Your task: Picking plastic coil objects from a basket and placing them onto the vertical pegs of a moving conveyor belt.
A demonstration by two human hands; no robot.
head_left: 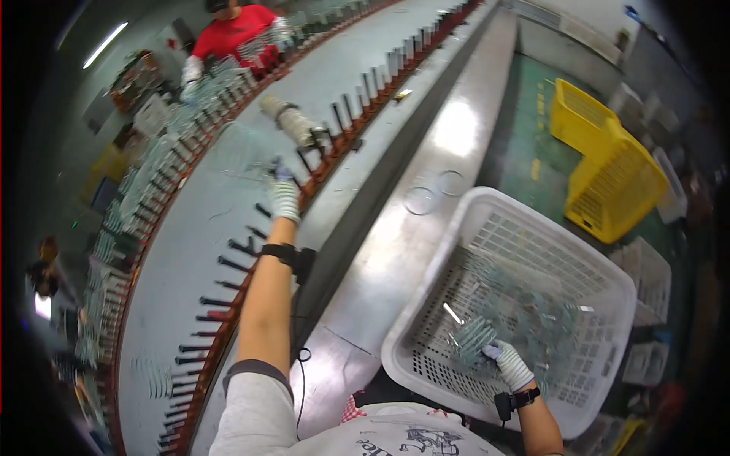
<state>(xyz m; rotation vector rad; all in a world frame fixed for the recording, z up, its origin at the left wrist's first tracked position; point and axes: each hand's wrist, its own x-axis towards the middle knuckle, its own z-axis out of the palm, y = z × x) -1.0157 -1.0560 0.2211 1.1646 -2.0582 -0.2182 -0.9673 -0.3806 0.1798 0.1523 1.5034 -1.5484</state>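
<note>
My left hand (284, 194), in a striped glove, reaches out over the pale conveyor beside its near row of dark upright pegs (242, 247). Its fingers are blurred but closed at the edge of a faint batch of clear glass discs (237, 148). Low in a large white plastic basket (608, 285), my gloved right hand (511, 365) grips a stack of glass discs (473, 336) by its right side. More loose glass pieces (544, 319) lie on the basket floor around that stack.
Two glass rings (420, 201) lie on the metal ledge (380, 251). A cream roll (290, 120) rests on the conveyor (171, 281). Across it, a person in red (236, 34) works by pegs bearing glass. Yellow crates (616, 178) stand on the right floor; thin glass (154, 376) shows near the lower pegs.
</note>
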